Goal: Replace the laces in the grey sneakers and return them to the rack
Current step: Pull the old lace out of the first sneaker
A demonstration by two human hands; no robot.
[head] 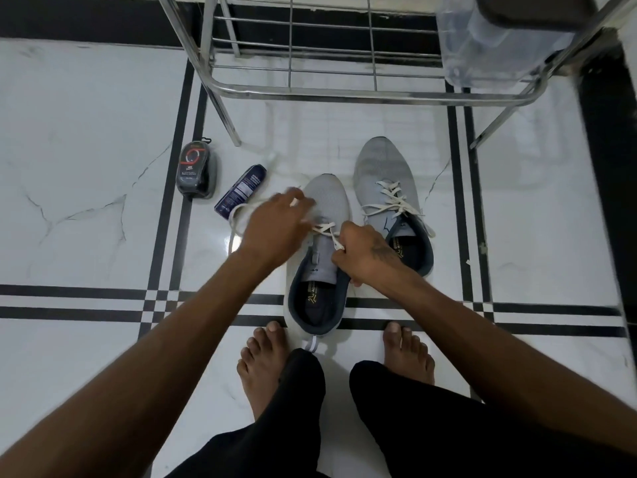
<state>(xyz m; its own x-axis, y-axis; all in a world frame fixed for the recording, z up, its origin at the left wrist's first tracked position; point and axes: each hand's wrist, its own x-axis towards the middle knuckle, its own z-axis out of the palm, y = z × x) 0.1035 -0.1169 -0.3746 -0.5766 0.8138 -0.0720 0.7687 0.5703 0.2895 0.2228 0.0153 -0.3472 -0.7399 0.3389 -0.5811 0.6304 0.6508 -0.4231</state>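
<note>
lacing step, mid-frame: near sneaker [320,243] on the floor, half laced. right hand [365,257] grip pinches the white lace [327,232]; left hand [275,225] grip blurred, cannot tell. far sneaker [389,198] laced. next: thread remaining eyelets. rack [344,91] at upper frame.

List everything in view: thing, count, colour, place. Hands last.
sneakers: two, grey, on the floor in front of the rack; near sneaker partly laced, far sneaker laced
laces: white; working lace in the near sneaker, its loose end looping left on the floor
rack: one, metal, at the top
spray can: one, dark blue, lying left of the sneakers
polish sponge: one, black case, left of the can
plastic bag: one, clear, on the rack at right
floor: white tiles, black stripes
feet: two, bare, at the near sneaker's heel
left hand: blurred, over the lace
right hand: pinches the lace at the eyelets
</note>
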